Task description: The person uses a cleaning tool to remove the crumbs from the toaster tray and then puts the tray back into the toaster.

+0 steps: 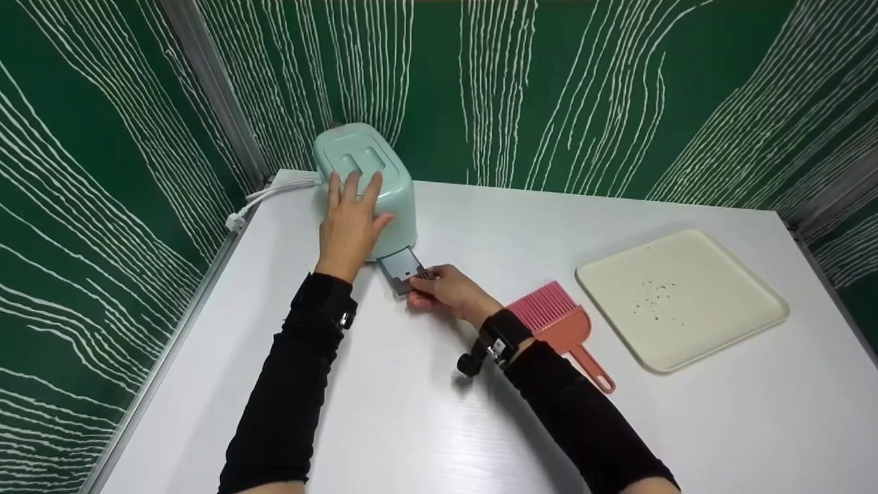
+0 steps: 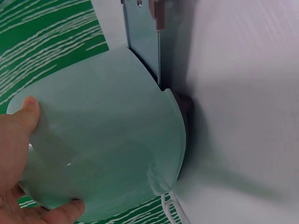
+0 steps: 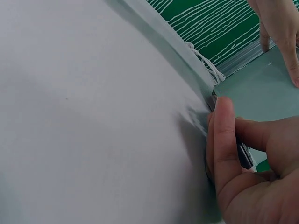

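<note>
A mint-green toaster (image 1: 398, 213) stands at the back left of the table. My left hand (image 1: 350, 230) rests on its top and near edge, fingers spread and fairly straight by the two slots. In the left wrist view, the thumb and fingers of that hand touch the toaster's body (image 2: 103, 135). A grey crumb tray (image 1: 401, 264) sticks partly out of the toaster's lower end. My right hand (image 1: 449, 291) pinches the tray's outer end between thumb and fingers. The right wrist view shows this right hand (image 3: 252, 163) with the dark tray edge (image 3: 244, 154) in its grip; the rest is hidden.
To the right lies a cream tray (image 1: 720, 295) with dark crumbs scattered on it. A pink-bristled brush with an orange dustpan (image 1: 569, 329) lies beside my right wrist. A white power cord and plug (image 1: 236, 221) hang at the table's left edge. Green patterned panels (image 1: 562, 96) surround the table.
</note>
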Available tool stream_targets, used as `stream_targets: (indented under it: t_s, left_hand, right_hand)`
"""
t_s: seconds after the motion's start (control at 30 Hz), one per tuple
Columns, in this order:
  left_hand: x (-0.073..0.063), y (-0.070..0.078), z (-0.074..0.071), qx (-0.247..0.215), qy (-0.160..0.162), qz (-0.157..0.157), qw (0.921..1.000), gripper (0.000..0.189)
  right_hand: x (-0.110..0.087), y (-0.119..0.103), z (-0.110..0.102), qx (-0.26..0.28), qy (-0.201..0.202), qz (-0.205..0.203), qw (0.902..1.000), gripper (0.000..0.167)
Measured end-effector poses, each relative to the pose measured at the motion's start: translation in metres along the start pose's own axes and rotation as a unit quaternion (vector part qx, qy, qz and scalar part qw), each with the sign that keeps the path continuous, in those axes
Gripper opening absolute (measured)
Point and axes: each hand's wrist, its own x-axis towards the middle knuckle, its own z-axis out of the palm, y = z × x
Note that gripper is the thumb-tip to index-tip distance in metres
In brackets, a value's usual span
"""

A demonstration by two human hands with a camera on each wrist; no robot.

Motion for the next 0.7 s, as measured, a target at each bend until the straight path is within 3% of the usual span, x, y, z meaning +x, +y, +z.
stream_targets:
  t_s: [0.2,0.33,0.5,0.7]
  left_hand:
    - [0.0,0.0,0.0,0.003,-0.007,-0.006,1.0,0.072]
    - [0.0,0.0,0.001,0.006,-0.003,-0.003,1.0,0.071]
    - [0.001,0.001,0.001,0.011,-0.005,-0.008,0.9999,0.071]
    - [0.001,0.001,0.002,0.015,-0.013,-0.013,0.9997,0.071]
  right_hand:
    - [0.005,0.0,0.001,-0.002,0.009,-0.003,1.0,0.02]
    - [0.009,0.003,0.002,-0.059,0.024,-0.026,0.9976,0.02]
    - [0.011,0.005,0.004,-0.154,0.037,-0.063,0.9854,0.026]
    - [0.014,0.004,0.004,-0.195,0.034,-0.066,0.9779,0.032]
